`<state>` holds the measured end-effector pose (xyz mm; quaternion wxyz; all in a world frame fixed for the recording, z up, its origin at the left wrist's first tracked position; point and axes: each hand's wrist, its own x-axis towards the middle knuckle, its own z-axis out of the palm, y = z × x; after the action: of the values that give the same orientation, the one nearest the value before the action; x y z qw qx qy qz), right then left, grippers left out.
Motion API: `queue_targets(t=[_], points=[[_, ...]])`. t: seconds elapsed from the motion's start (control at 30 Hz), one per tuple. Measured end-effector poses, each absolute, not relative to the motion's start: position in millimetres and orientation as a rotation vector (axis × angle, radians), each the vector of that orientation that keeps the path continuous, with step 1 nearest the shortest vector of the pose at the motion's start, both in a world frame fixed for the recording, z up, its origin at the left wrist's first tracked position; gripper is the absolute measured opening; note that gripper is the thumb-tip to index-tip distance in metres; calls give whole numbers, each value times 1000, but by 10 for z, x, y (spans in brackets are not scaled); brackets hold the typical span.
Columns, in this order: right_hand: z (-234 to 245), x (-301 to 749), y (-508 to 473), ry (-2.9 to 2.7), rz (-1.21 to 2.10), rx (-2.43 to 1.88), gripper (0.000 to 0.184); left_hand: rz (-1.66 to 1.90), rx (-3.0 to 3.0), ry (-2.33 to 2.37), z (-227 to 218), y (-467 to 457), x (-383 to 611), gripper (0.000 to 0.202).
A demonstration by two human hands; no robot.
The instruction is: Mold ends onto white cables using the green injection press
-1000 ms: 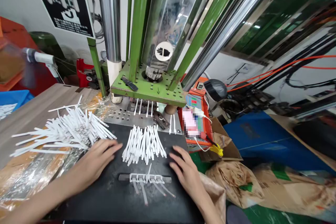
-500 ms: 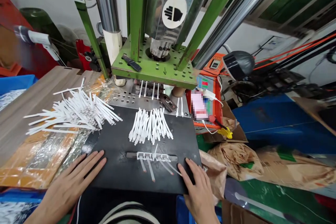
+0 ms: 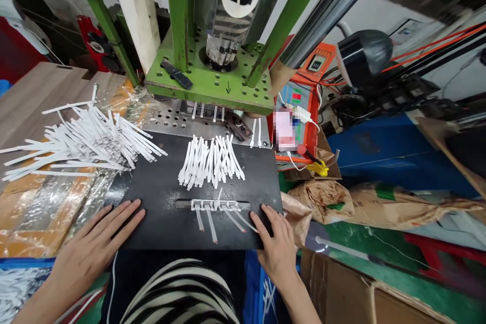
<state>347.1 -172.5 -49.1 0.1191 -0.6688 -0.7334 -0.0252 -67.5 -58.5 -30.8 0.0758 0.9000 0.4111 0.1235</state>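
White strips (image 3: 215, 113) lie partly hidden beneath the green plate (image 3: 212, 93), hands (image 3: 91, 247) (image 3: 279, 247) spread on the black board (image 3: 157, 182)

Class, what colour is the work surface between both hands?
The work surface is black, best seen in the head view.

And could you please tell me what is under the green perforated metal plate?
Under the green perforated metal plate, several narrow white strips show against a dark metal block; anything farther back is covered by the plate.

From one head-worn camera close above our left hand (image 3: 90, 243) and right hand (image 3: 278, 243), we look forward and down past them.
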Motion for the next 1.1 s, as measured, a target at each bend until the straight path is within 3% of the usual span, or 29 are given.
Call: queue_targets(t=[0.33,0.5,0.6,0.7,0.8,0.97,1.1], points=[[-463,3485,-1739,-2168,-7,-1982,86,257,3007,986,-395,-437,-844,63],[-276,3519,-1637,-2130,245,-1797,67,344,2700,1051,-262,-420,-650,64],[-220,3427,-1431,-2013,364,-1648,62,458,2593,1006,-222,-335,-286,51],[-242,3291,-1169,-1926,339,-1579,40,525,2671,977,-240,-222,138,38],[-224,3246,-970,-1928,377,-1486,29,501,2681,938,-242,-152,388,30],[31,3336,-780,-2120,783,-1313,26,383,2620,834,-197,-140,307,27],[109,3142,-468,-2204,1051,-1230,37,279,2575,790,-189,-133,220,26]])
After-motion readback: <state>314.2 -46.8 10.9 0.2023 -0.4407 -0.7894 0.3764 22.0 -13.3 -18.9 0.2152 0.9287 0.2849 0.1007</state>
